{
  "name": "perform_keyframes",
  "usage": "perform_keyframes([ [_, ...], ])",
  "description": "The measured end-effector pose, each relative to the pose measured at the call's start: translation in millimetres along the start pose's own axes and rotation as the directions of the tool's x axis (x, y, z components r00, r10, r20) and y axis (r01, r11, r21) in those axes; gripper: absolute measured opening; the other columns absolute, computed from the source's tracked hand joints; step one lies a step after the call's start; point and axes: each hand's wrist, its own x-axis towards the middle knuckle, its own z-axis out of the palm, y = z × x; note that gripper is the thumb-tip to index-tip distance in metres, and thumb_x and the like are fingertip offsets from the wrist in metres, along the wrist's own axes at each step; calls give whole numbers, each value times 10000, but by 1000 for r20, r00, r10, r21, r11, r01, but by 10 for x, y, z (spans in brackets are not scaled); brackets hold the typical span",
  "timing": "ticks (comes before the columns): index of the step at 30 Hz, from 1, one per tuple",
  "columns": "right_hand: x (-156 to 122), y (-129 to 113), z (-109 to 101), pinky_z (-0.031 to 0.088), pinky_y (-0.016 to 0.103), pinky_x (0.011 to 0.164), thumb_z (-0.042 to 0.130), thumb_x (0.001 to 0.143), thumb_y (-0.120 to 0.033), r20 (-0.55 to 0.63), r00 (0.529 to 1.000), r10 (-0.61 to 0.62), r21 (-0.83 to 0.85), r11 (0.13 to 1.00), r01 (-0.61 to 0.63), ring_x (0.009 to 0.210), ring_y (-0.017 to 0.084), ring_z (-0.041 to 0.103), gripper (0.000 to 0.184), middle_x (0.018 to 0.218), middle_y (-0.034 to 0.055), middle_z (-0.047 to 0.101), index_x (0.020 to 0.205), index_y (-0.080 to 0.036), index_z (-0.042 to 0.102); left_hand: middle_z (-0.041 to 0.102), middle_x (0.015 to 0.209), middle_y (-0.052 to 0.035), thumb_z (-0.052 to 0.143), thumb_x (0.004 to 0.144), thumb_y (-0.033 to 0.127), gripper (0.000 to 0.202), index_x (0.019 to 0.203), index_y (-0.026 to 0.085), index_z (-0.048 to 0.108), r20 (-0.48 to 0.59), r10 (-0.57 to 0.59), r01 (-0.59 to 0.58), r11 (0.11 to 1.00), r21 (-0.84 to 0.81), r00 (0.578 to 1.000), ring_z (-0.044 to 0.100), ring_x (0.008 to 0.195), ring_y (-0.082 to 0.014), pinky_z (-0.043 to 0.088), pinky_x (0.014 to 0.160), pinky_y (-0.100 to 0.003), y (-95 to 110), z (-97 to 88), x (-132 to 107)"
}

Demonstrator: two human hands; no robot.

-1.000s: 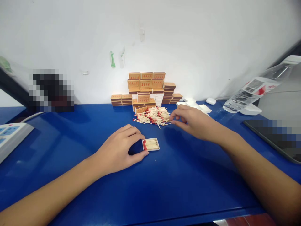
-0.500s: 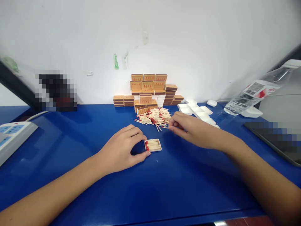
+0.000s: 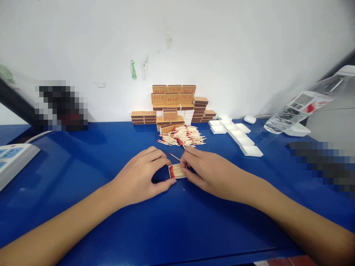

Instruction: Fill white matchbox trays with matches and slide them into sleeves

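Observation:
A small white matchbox tray (image 3: 169, 172) lies on the blue table, filled with a row of red-headed matches (image 3: 176, 171). My left hand (image 3: 142, 175) grips its left end between thumb and forefinger. Above the tray's right part, my right hand (image 3: 212, 170) is closed in a pinch on a single match (image 3: 174, 156). Its red head points up and to the left, beyond the tray's far edge. The right fingers hide the tray's right end. Just behind the hands is a loose heap of matches (image 3: 188, 136).
Stacked matchboxes (image 3: 172, 99) stand against the wall. White trays (image 3: 242, 139) lie to the right. Further right are a tilted plastic bottle (image 3: 295, 111) and a blurred dark object (image 3: 324, 162). A power strip (image 3: 16, 159) sits at the left edge.
My right hand has moved left and nearer from beside the heap to the tray, bringing the match along. The left hand keeps its grip on the tray.

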Motion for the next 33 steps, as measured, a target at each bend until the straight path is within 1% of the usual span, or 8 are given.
perform_keyframes([
  [4, -8, 41, -16, 431, 323, 695, 478, 1058, -205, -19, 1000, 8, 24, 1000, -8, 766, 178, 595, 141, 1006, 74, 642, 964, -187, 581, 731, 1083, -89, 731, 955, 367, 233, 1104, 188, 718, -4, -3, 3, 1000, 5, 1000, 650, 1038, -266, 568, 956, -454, -3, -1, 2],
  [7, 5, 115, -15, 418, 312, 700, 527, 1018, -175, -86, 995, 39, 74, 997, -33, 782, 174, 587, 92, 989, 60, 655, 969, -196, 603, 736, 1081, -86, 735, 950, 363, 229, 1103, 194, 722, -6, -4, 4, 1000, 5, 1000, 654, 1032, -265, 571, 948, -452, -1, -1, 4],
  [10, 80, 199, 51, 402, 307, 701, 585, 998, -205, -179, 975, 131, 121, 986, -110, 787, 175, 579, 63, 912, 38, 652, 964, -196, 637, 738, 1078, -82, 740, 944, 359, 223, 1097, 198, 724, -7, 2, -2, 1000, -4, 1000, 653, 1031, -263, 566, 956, -451, 2, 2, 6],
  [14, 260, 287, 179, 389, 289, 679, 687, 982, -298, -193, 956, 219, 248, 954, -169, 747, 152, 552, 141, 827, 11, 636, 899, -185, 696, 738, 1082, -82, 730, 951, 353, 211, 1085, 190, 716, -14, 13, -13, 1000, -10, 1000, 652, 1020, -257, 561, 953, -444, 1, 2, 13],
  [20, 378, 338, 174, 367, 280, 655, 746, 940, -242, -125, 972, 201, 299, 941, -157, 689, 129, 515, 141, 752, -9, 633, 819, -174, 723, 741, 1095, -79, 726, 945, 355, 219, 1098, 198, 720, -24, 3, -3, 1000, -12, 1000, 655, 1019, -251, 566, 956, -442, 7, -5, 22],
  [24, 278, 359, 82, 383, 293, 697, 668, 991, -238, -114, 983, 146, 199, 972, -122, 758, 154, 542, 155, 817, 16, 641, 850, -178, 685, 738, 1076, -83, 722, 947, 354, 216, 1098, 199, 720, -16, -5, 5, 1000, 4, 1000, 656, 1012, -261, 564, 955, -447, 9, -6, 16],
  [28, 171, 325, -17, 414, 302, 727, 597, 1049, -306, -92, 991, 97, 228, 971, -74, 816, 172, 565, 191, 904, 36, 644, 902, -194, 645, 735, 1073, -81, 726, 948, 352, 213, 1091, 194, 722, -7, -9, 9, 1000, 4, 1000, 652, 1020, -261, 561, 953, -441, -1, 1, 11],
  [33, 119, 187, -4, 436, 304, 725, 559, 1067, -274, -25, 999, 41, 241, 970, -34, 828, 167, 588, 151, 1016, 53, 648, 955, -193, 620, 729, 1074, -92, 721, 956, 365, 250, 1110, 168, 718, -4, -2, 2, 1000, 21, 1000, 642, 1015, -264, 560, 945, -448, -11, 7, 5],
])
